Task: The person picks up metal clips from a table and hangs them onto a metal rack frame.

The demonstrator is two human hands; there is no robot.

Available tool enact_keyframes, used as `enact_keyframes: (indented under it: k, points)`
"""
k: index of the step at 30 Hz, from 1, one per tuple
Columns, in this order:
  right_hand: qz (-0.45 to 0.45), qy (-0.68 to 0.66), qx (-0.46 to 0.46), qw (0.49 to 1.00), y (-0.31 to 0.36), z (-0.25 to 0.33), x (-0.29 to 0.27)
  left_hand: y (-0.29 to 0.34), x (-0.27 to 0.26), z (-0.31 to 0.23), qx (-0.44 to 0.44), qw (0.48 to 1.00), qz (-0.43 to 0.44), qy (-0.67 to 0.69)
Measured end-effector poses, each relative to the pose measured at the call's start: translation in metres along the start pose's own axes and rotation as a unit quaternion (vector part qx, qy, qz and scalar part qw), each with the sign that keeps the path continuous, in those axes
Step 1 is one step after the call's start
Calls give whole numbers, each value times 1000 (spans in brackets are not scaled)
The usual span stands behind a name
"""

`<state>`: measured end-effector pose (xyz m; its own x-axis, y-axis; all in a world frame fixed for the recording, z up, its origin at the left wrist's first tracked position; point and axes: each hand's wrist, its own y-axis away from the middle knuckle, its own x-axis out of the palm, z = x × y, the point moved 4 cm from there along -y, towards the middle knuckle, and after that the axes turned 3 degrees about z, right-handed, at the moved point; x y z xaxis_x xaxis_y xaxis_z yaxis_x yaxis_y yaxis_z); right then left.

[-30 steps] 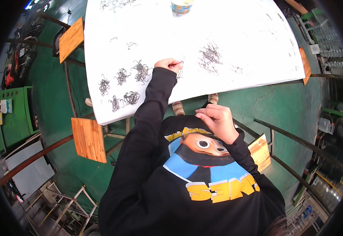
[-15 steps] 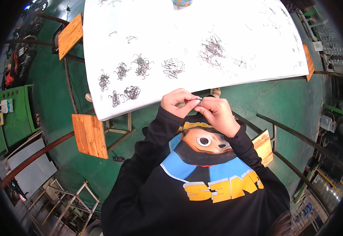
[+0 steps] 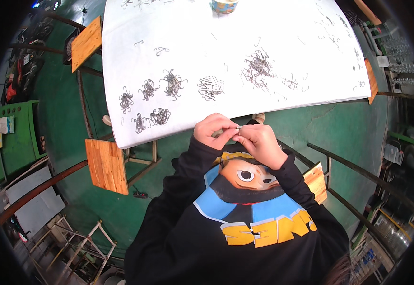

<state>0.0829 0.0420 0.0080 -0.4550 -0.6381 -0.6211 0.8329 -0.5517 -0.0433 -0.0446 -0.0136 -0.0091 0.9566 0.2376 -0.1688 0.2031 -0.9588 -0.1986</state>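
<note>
meeting by the near edge of the white tabletop [image 3: 192, 38], the left hand [image 3: 215, 130] and right hand [image 3: 262, 145] each have a grip pinched together on the same tiny dark piece [image 3: 239, 127]. on the tabletop lie short straight pieces [image 3: 211, 88], 5 clusters of curved pieces [image 3: 173, 83] to their left and a larger tangle [image 3: 258, 68] to their right.

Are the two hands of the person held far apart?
No, the left hand and the right hand are close together, with a small piece between their fingertips.

Both hands [image 3: 215, 130] [image 3: 264, 144] pinch side by side, close together (forearms [image 3: 188, 164] angled inward)
</note>
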Motion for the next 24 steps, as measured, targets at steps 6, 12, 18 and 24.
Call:
enact_keyframes:
  k: [6,12,18,24]
  points:
    - [8,-64,42,997,0,-10,9,1,-2,-5,43,998,27,-29]
    - [-75,-381,116,914,8,-38,3,2,-8,-14,57,998,14,-21]
    - [-220,67,201,952,-15,-140,-30,1,-7,-14,73,997,-9,-16]
    - [-9,393,30,919,-55,-133,-17,5,-4,-12,80,996,7,-31]
